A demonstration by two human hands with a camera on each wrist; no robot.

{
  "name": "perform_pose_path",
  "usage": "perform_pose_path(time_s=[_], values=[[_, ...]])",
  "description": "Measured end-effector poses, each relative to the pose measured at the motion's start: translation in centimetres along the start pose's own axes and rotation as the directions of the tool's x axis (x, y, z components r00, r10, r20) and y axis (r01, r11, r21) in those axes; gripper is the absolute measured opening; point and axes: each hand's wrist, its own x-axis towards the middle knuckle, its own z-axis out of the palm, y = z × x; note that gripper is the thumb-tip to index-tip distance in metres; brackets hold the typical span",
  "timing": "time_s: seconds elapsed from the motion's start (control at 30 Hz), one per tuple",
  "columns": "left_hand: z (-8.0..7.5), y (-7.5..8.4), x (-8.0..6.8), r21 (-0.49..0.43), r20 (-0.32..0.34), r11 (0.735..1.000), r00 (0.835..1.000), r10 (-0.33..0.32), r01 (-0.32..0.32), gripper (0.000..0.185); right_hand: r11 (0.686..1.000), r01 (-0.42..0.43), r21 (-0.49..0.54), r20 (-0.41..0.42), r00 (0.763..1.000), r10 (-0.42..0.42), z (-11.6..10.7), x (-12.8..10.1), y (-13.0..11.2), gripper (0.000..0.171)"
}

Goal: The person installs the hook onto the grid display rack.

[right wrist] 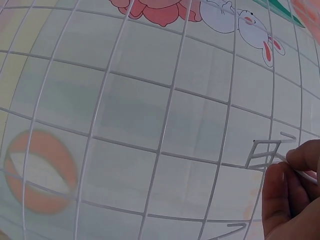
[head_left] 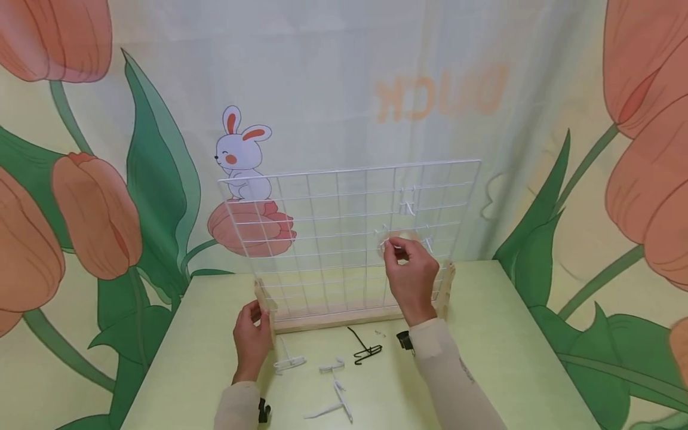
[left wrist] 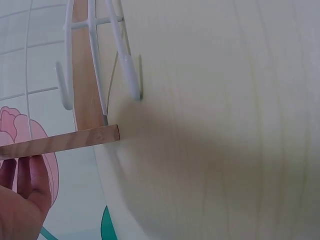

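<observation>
My right hand (head_left: 412,272) is at the right part of a white wire grid (head_left: 337,218). Thumb and fingers pinch a white wire hook (right wrist: 265,152), whose frame lies against the grid wires in the right wrist view. Two more white hooks hang nearby, an upper hook (head_left: 408,207) and a lower-right hook (head_left: 427,243). At the grid's left end, my left hand (head_left: 252,337) touches the outer side of the wooden stand (left wrist: 60,142) with its fingertips. The stand's base bar (head_left: 338,318) carries the grid upright.
In front of the stand lie several loose hooks: a white hook (head_left: 290,362), a black hook (head_left: 368,353) and another white hook (head_left: 340,399). Small clear bits (head_left: 380,333) lie near the black hook. Behind the table hangs a printed curtain (head_left: 322,77).
</observation>
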Motion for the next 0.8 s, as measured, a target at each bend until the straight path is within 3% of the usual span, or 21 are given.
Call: perform_pose_path(time_s=[0.13,0.33,0.8], values=[[0.3,-0.5,-0.5,-0.027,-0.001,0.999,1.0,-0.023,0.023,0.034,1.0,-0.01,-0.005,-0.014,1.0,0.01,0.2,-0.1,0.3,0.01],[0.0,-0.2,-0.2,-0.059,-0.023,0.998,1.0,-0.003,0.001,0.031,1.0,0.0,-0.011,-0.03,1.0,0.0,0.9,0.2,0.4,0.011],[-1.0,0.1,0.2,-0.067,0.012,0.998,1.0,-0.01,0.011,0.03,0.997,0.04,-0.07,-0.047,0.998,-0.043,2.1,-0.2,0.3,0.011]])
